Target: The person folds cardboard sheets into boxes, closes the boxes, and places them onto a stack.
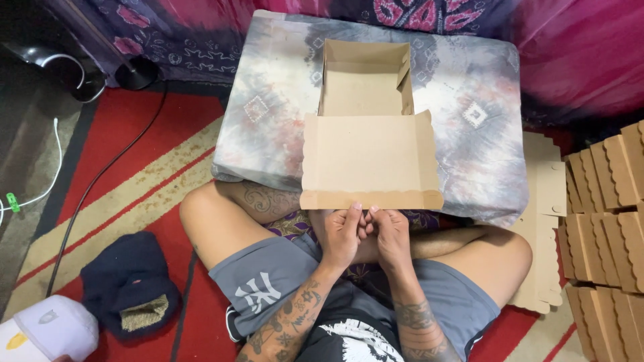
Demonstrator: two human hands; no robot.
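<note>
My left hand (341, 231) and my right hand (392, 231) meet at the middle of my lap, knuckles almost touching, fingers curled in toward each other. Both grips are pressed together at the fingertips, and they sit right at the near edge of the cardboard box (370, 161). The tips overlap the folded front lip (371, 200) of its open lid; I cannot tell for sure whether they pinch that lip or only rest against it, since the fingers hide the contact.

The box lies directly ahead of both hands, away from my body. Its long axis runs straight out from me: first the flat lid panel with its wavy side flaps, then the hinge fold, then the open tray (365, 84) with upright walls at the far end. The lip I am touching runs crosswise, left to right, and my hands hold its centre, so neither hand is nearer than the other; each has about half the edge on its own side.

The box rests on a grey tie-dyed cushion (268, 114) set against my crossed legs. To my right stand stacks of folded boxes (607, 221) and flat blanks (547, 221), near my right knee. To my left, on the red carpet (127, 144), lie a dark cap (127, 281) and a white cap (47, 328), well apart from the box.
</note>
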